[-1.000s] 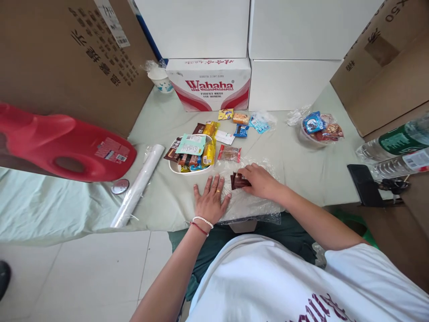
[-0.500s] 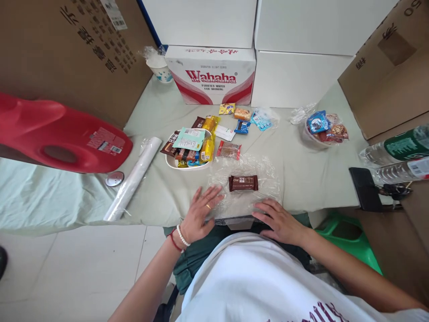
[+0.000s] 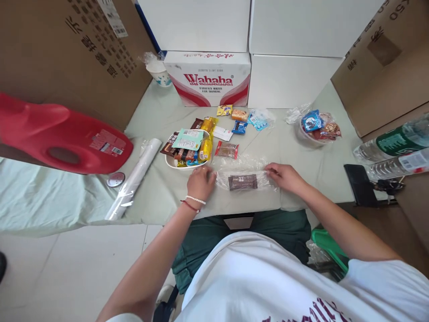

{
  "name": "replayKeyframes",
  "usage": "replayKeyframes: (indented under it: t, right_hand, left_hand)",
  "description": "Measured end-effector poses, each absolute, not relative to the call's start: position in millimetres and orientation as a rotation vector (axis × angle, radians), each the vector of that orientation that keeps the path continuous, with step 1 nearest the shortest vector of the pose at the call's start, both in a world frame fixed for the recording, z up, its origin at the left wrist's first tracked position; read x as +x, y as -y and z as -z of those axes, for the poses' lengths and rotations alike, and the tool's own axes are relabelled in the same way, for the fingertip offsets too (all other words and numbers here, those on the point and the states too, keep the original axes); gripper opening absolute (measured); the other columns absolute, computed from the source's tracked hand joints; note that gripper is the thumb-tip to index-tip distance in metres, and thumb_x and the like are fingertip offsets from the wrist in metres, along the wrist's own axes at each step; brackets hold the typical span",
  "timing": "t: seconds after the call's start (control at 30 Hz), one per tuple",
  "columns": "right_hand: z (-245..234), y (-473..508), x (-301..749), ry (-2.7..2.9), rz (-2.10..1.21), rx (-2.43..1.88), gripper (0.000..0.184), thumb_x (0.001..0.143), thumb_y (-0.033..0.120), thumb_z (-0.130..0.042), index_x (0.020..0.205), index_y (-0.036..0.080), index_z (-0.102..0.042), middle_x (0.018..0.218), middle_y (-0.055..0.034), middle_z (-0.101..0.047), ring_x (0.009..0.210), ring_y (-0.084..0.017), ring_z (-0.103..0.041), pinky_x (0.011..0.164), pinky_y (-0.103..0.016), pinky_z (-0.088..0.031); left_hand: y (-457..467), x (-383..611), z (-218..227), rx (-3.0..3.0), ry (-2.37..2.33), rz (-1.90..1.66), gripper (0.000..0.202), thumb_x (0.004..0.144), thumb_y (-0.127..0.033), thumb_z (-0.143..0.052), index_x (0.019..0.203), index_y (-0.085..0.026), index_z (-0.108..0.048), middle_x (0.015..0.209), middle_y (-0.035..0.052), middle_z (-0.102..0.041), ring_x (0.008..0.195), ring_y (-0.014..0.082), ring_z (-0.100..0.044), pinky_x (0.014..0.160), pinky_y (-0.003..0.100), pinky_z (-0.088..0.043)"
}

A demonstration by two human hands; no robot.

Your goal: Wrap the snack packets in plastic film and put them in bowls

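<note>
On desk (image 3: 295, 156): brown-wrapped snack bar (image 3: 243, 182) under plastic film (image 3: 223, 179), edges pinched by left hand (image 3: 200, 183), right hand (image 3: 285, 176); uneven tugging risks tearing.

we held clear film (image 3: 223, 180) at either side with our left hand (image 3: 200, 181) and right hand (image 3: 286, 176), and it covered a brown packet (image 3: 243, 182) on the tabletop (image 3: 308, 185). just beyond our left hand sat a heaped white bowl (image 3: 171, 164); farther back, a wahaha carton (image 3: 208, 82).

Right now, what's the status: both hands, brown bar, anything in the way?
Left hand and right hand pinching plastic film, one at either side. Brown bar beneath a film layer. White bowl close by the left hand, possible snag.
</note>
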State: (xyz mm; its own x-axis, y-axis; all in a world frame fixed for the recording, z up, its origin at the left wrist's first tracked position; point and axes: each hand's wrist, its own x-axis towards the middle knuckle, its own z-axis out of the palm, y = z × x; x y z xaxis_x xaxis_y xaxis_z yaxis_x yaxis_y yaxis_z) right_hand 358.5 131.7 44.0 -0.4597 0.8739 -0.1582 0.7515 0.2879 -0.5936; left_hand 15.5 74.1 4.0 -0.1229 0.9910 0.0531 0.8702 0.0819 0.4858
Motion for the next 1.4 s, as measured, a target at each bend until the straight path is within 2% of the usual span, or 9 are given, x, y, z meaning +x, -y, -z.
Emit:
replayKeyframes:
  t: [0.13, 0.4, 0.53, 0.63, 0.83, 0.97, 1.1, 1.23, 1.4]
  right_hand:
    - [-55, -173, 336, 2.572, -0.430, -1.669, 0.032, 0.096, 0.023, -0.060, 0.125, 0.017, -0.072, 0.121, -0.0175, -0.071, 0.114, -0.033, -0.062, 0.098, -0.042, -0.050]
    - [-39, -196, 256, 2.647, -0.588, -1.472, 0.080, 0.090, 0.046, -0.077, 0.154, 0.011, -0.046, 0.135, -0.0211, -0.065, 0.128, -0.037, -0.053, 0.102, -0.042, -0.045]
    - [-35, -196, 245, 2.610, -0.685, -1.575, 0.046, 0.091, 0.031, -0.074, 0.134, 0.016, -0.064, 0.102, -0.0123, -0.074, 0.107, -0.030, -0.061, 0.083, -0.032, -0.044]
    - [-35, -197, 250, 2.602, -0.809, -1.516, 0.019, 0.095, 0.025, -0.064, 0.110, 0.018, -0.074, 0.089, -0.0065, -0.071, 0.087, -0.022, -0.061, 0.072, -0.027, -0.038]
    - [-25, -199, 262, 2.442, -0.930, -1.285, 0.021, 0.092, 0.027, -0.065, 0.105, 0.017, -0.077, 0.099, -0.0065, -0.064, 0.082, -0.017, -0.058, 0.077, -0.027, -0.042]
    - [-20, -205, 259, 2.364, -1.133, -0.979, 0.035, 0.078, 0.020, -0.075, 0.113, 0.019, -0.076, 0.112, -0.0073, -0.063, 0.091, -0.018, -0.059, 0.085, -0.029, -0.047]
    - [-25, -214, 247, 2.433, -1.326, -0.756, 0.020, 0.086, 0.035, -0.069, 0.088, 0.016, -0.075, 0.090, -0.0030, -0.064, 0.085, -0.017, -0.057, 0.080, -0.027, -0.045]
    - [-33, -224, 230, 2.643, -1.239, -1.013, 0.040, 0.096, 0.043, -0.058, 0.068, 0.015, -0.063, 0.064, 0.0028, -0.052, 0.069, -0.013, -0.048, 0.066, -0.024, -0.036]
    - [-43, -228, 224, 2.774, -1.096, -1.212, 0.024, 0.097, 0.036, -0.061, 0.096, 0.015, -0.073, 0.083, -0.0021, -0.068, 0.078, -0.015, -0.057, 0.072, -0.023, -0.041]
  left_hand:
    - [-72, 29, 10, 1.790, -2.235, -0.839, 0.031, 0.094, -0.039, -0.054, 0.111, -0.016, -0.065, 0.113, 0.0180, -0.071, 0.113, 0.0349, -0.063, 0.103, 0.052, -0.049]
    - [18, 54, -9, 1.918, -2.473, -1.487, 0.030, 0.094, -0.027, -0.061, 0.122, -0.016, -0.060, 0.113, 0.0163, -0.061, 0.114, 0.0314, -0.058, 0.105, 0.055, -0.043]
    - [18, 69, -16, 2.173, -2.196, -1.431, 0.057, 0.089, -0.030, -0.069, 0.142, -0.017, -0.051, 0.125, 0.0178, -0.057, 0.121, 0.0325, -0.055, 0.107, 0.054, -0.044]
    - [-3, 66, -12, 2.238, -2.034, -1.295, 0.055, 0.092, -0.032, -0.064, 0.144, -0.018, -0.054, 0.143, 0.0206, -0.049, 0.141, 0.0370, -0.042, 0.116, 0.057, -0.039]
    - [-25, 60, -18, 2.406, -1.823, -1.270, 0.044, 0.088, -0.024, -0.067, 0.131, -0.026, -0.069, 0.160, 0.0135, -0.042, 0.157, 0.0384, -0.025, 0.123, 0.059, -0.033]
    - [-26, 71, -34, 2.765, -1.406, -0.939, 0.059, 0.084, -0.018, -0.064, 0.141, -0.034, -0.064, 0.164, 0.0038, -0.047, 0.164, 0.0333, -0.011, 0.130, 0.064, -0.008]
    - [-39, 84, -42, 2.984, -1.051, -0.559, 0.060, 0.096, -0.015, -0.052, 0.154, -0.031, -0.051, 0.159, 0.0019, -0.056, 0.158, 0.0193, -0.032, 0.132, 0.052, 0.003]
    - [-52, 84, -46, 2.841, -1.108, -0.419, 0.056, 0.107, -0.039, -0.044, 0.162, -0.030, -0.038, 0.159, 0.0082, -0.054, 0.142, 0.0219, -0.054, 0.124, 0.047, -0.022]
    - [-56, 64, -50, 2.588, -1.441, -0.387, 0.070, 0.103, -0.062, -0.039, 0.162, -0.024, -0.040, 0.146, 0.0163, -0.065, 0.099, 0.0266, -0.068, 0.098, 0.047, -0.037]
